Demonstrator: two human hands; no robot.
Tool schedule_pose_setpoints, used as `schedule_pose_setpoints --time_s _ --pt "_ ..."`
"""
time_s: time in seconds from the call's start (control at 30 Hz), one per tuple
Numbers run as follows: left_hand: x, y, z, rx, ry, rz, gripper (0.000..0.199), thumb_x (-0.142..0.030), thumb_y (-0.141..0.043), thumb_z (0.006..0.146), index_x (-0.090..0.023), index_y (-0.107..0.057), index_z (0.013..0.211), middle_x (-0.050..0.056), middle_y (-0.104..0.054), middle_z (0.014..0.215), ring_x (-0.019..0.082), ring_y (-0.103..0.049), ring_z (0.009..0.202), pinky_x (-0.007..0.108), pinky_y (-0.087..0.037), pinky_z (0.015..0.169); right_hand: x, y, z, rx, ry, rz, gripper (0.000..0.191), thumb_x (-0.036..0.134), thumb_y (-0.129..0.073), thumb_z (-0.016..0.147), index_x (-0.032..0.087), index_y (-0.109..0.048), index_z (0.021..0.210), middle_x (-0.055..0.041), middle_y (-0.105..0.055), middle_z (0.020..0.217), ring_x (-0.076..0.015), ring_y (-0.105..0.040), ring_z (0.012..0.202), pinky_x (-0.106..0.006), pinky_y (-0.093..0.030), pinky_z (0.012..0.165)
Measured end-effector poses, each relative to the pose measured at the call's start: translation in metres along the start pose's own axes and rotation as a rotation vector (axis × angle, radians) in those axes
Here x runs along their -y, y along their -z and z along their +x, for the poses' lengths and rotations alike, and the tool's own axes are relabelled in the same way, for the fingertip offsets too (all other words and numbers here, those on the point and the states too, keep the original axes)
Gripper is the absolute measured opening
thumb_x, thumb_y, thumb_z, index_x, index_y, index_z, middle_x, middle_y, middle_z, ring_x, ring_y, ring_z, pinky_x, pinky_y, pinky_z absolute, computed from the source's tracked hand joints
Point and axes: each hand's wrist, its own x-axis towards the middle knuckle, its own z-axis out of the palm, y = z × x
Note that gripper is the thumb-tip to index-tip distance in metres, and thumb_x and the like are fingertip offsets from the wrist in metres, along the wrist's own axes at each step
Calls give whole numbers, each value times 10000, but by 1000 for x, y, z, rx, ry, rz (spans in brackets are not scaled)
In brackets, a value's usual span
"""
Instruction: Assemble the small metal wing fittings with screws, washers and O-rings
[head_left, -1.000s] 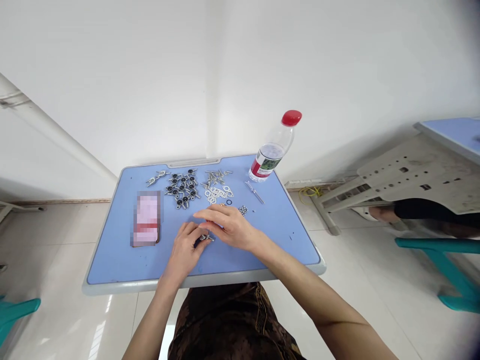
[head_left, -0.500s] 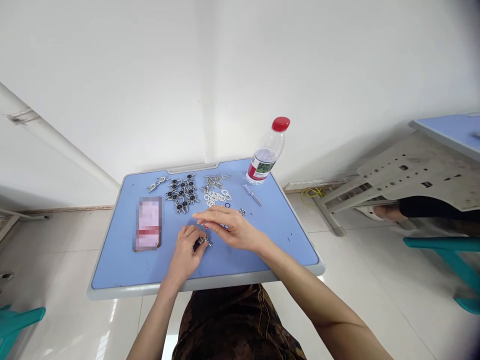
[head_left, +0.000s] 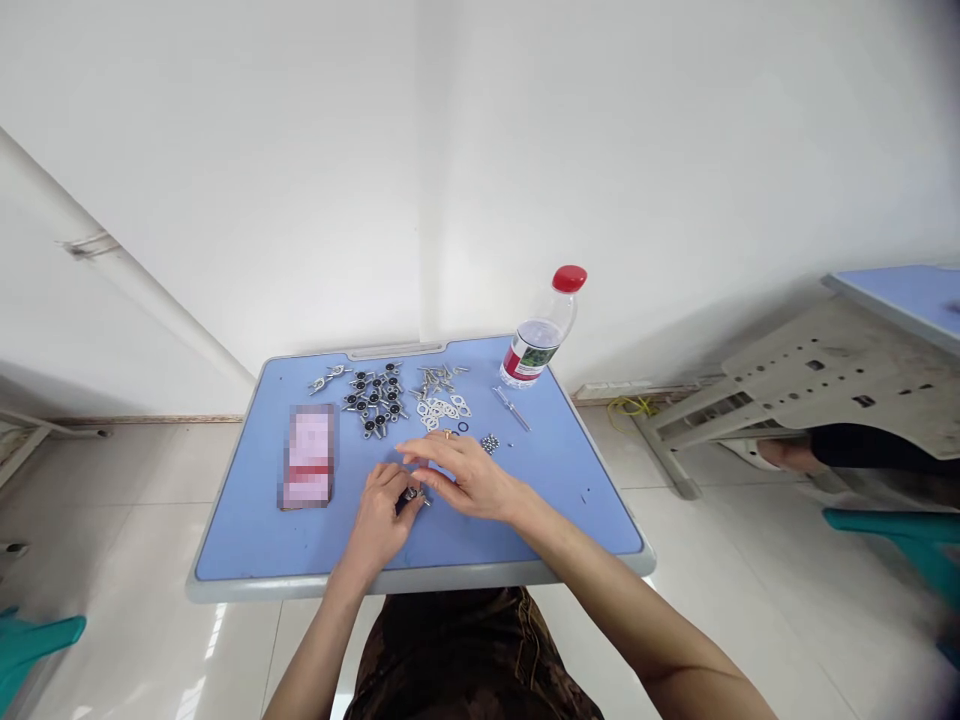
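Observation:
My left hand (head_left: 382,512) rests on the blue desk with its fingers closed round a small silver metal fitting (head_left: 414,494). Above it, my right hand (head_left: 461,470) reaches in from the right, palm down, thumb and fingertips near the fitting's top. Whatever is between those fingertips is mostly hidden. Beyond the hands lie several metal fittings with black round centres (head_left: 375,395), flat pale plates with holes (head_left: 439,410), and a heap of slim metal pieces (head_left: 441,380). A small cluster of shiny balls (head_left: 490,443) and a dark ring (head_left: 463,427) are close to my right hand.
A blurred-out phone-like item (head_left: 309,455) lies at left. At the back right stands a water bottle (head_left: 536,340) with a red cap, a slim clear-and-metal tool (head_left: 512,408) before it. Two more fittings (head_left: 330,378) lie back left. The wall borders the desk (head_left: 255,545).
The view has shifted, so the desk sits slightly lower and further right. My right hand is lower over the fitting, and the thin red-tipped piece seen there before is now hidden.

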Motion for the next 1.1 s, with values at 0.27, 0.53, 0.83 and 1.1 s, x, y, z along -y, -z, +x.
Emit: schedule_pose_setpoints --time_s 0.27,0.53,0.83,1.1 --pt "3 -2 -1 -16 -4 -7 87 -131 -581 838 -205 -618 868 34 -639 902 225 -533 898 392 -440 831 0 2 3 4 -80 27 171 200 -452 973 193 -601 1057 -34 -688 854 -129 -616 766 -249 -488 713" --pt "1 -1 0 -24 4 -7 72 -146 -593 836 -200 -631 867 32 -631 865 219 -525 871 385 -449 801 6 14 3 186 -169 -72 381 163 -356 975 168 -375 1356 -87 -654 1003 -158 -619 847 -299 -505 742" --pt "9 -6 -1 -65 -48 5 145 -159 -573 845 -211 -649 957 62 -663 1035 240 -567 981 432 -466 865 15 -6 12 163 -120 -159 176 212 -449 968 184 -582 1080 -42 -683 879 -139 -616 749 -253 -465 683" --pt "13 -9 -1 -90 -41 10 117 -180 -585 836 -205 -658 924 61 -669 945 249 -566 952 436 -472 842 21 -15 14 89 -119 -336 305 230 -411 988 221 -544 1262 -41 -691 862 -135 -612 680 -230 -436 578"
